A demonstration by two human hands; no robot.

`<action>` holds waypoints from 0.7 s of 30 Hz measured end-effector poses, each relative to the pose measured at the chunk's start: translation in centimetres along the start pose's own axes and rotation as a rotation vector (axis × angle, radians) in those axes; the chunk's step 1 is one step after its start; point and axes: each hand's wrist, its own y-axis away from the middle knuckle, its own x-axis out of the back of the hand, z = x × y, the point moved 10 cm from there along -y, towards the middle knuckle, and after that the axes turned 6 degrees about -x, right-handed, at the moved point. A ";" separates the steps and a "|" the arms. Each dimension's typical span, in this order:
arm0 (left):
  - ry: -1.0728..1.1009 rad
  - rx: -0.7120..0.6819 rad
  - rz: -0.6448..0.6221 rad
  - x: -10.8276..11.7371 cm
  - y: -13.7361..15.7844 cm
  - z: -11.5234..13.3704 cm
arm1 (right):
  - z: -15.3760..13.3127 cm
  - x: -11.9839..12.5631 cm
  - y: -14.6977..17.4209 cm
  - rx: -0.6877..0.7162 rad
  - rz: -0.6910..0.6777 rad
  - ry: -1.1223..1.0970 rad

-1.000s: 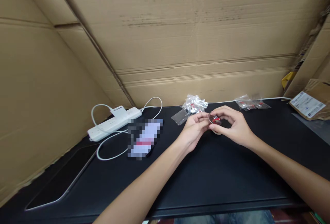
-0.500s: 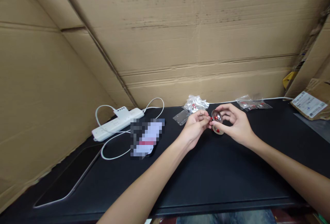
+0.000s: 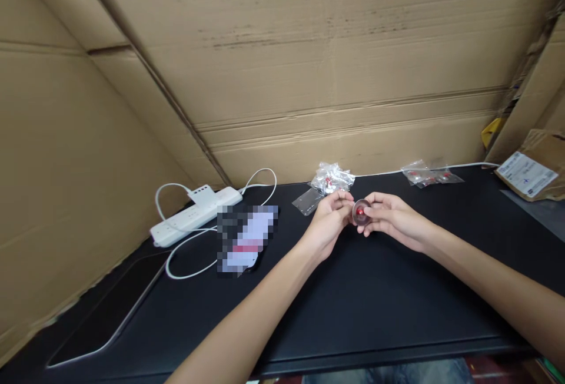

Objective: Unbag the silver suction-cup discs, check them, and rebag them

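Between my two hands, above the black table, is a small round metal disc [image 3: 356, 219], cupped like a finger cymbal, with a red piece at its centre. My right hand [image 3: 388, 217] is closed on it, the thumb lying over the face near the red piece and the fingers behind. My left hand [image 3: 331, 216] has its thumb and fingers pinched at the disc's left edge; whatever lies between those fingertips is hidden. A second, similar disc cannot be made out now.
Behind my hands lie a crumpled clear bag [image 3: 332, 176] and another clear bag [image 3: 430, 174], both holding red and silver pieces. Left are a white power strip [image 3: 196, 216] with cables, a blurred phone [image 3: 249, 240] and a dark tablet [image 3: 110, 307]. A labelled brown package [image 3: 532, 169] lies right. Cardboard walls surround the table.
My right hand has shifted left and lower, closer to my left hand. Two discs showed before; now one faces me, with my right thumb over it. The view has tilted slightly.
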 end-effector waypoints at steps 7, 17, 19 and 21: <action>-0.029 -0.009 0.033 0.6 -0.3 0.0 | -0.1 0.6 -0.1 -0.036 0.018 -0.090; -0.837 -0.251 -0.048 0.0 0.1 0.8 | -0.6 6.4 -0.7 0.124 0.300 -0.025; -0.931 -0.291 -0.063 -0.9 0.7 0.9 | -0.5 6.7 -0.6 0.125 0.325 -0.031; -1.008 -0.317 -0.058 -1.6 1.1 0.9 | -0.4 6.8 -0.5 0.114 0.360 -0.062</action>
